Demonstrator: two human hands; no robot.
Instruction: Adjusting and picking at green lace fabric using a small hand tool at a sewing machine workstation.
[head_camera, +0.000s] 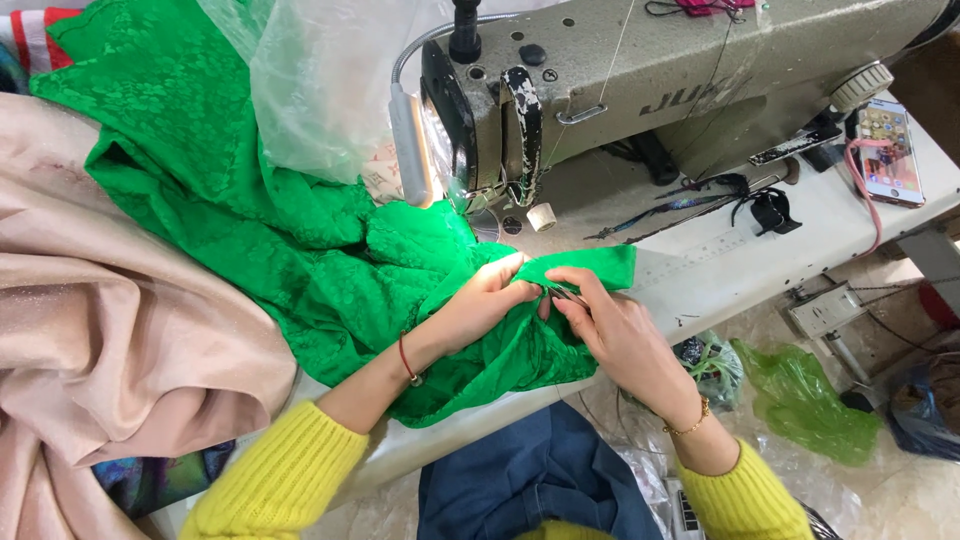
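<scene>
Between our two hands we pinch the green cloth: left hand and right hand fingers clenched on its folded edge, which runs rightward toward the sewing machine.

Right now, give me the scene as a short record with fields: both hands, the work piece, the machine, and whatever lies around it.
left hand: pinching a fold of the green fabric
right hand: grip on the same fold, a small metal tool between the fingers
machine: grey sewing machine, lamp lit
left of work: pink cloth
far right on table: phone
</scene>
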